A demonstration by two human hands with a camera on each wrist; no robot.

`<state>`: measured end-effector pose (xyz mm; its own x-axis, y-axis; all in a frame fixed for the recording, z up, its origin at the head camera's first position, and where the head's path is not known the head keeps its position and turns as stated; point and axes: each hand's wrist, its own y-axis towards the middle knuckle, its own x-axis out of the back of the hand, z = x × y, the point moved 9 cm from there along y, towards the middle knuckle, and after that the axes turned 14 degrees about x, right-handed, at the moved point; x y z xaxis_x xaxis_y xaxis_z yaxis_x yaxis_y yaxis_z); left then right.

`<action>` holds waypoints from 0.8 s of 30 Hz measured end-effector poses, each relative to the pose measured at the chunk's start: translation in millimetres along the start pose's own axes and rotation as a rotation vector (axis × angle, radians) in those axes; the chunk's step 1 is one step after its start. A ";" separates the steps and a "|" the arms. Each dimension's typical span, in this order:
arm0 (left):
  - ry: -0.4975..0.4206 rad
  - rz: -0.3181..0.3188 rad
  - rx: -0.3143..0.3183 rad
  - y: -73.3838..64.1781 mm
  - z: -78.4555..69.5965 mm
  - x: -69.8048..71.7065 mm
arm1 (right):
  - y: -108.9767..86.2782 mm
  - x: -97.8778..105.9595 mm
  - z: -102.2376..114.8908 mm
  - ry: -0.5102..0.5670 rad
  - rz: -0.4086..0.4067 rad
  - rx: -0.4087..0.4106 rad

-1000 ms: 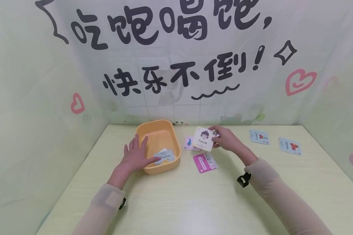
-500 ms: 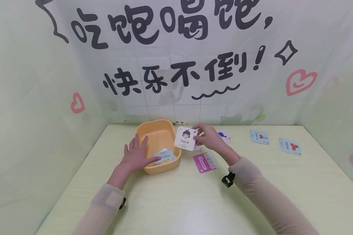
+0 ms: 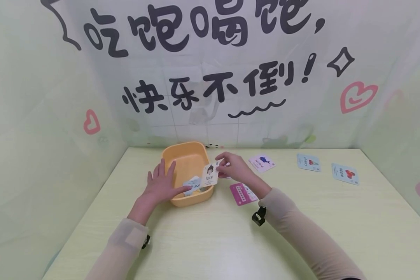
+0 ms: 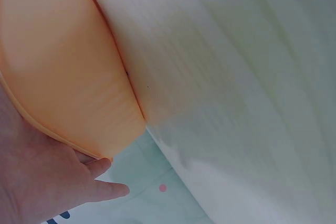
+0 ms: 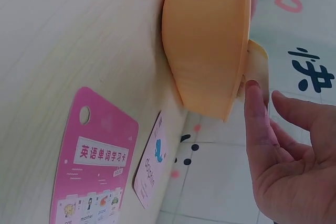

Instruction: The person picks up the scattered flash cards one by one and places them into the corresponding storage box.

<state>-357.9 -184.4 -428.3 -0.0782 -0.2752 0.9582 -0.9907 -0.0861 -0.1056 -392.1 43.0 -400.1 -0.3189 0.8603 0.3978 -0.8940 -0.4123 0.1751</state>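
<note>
Pinching white round-cornered "face" card (image 3: 210,175) with right hand (image 3: 234,168) at right rim of orange oblong plastic box (image 3: 192,200), with long axis near-vertical, picture end uppermost; farther left than before. Resting left hand (image 3: 161,187), with fingers spread, against box.

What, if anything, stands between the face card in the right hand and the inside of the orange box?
Nothing visible: the face card is at the right rim of the orange box, and the left hand is on the opposite side.
</note>
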 end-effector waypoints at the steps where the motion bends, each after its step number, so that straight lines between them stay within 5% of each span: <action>1: 0.002 -0.001 -0.003 0.5 -0.9 -0.4 | -0.7 -0.4 -1.0 0.002 0.004 -0.005; 8: 0.058 -0.011 0.007 2.4 -3.2 5.2 | -8.0 4.5 -2.9 -0.045 0.031 -0.020; 14: 0.102 -0.120 0.034 25.2 -5.7 34.8 | -19.3 35.2 -10.8 -0.126 0.030 -0.025; 18: 0.090 -0.136 -0.040 47.8 -8.9 47.0 | -31.6 70.8 -17.6 -0.175 0.002 -0.011; 24: 0.115 -0.123 -0.200 71.4 -8.8 45.8 | -58.5 130.0 -32.5 -0.251 -0.042 -0.028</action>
<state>-433.2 -194.7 -389.6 0.0432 -0.1630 0.9857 -0.9950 0.0815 0.0571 -391.6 188.7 -387.9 -0.1965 0.7735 0.6026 -0.9144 -0.3664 0.1721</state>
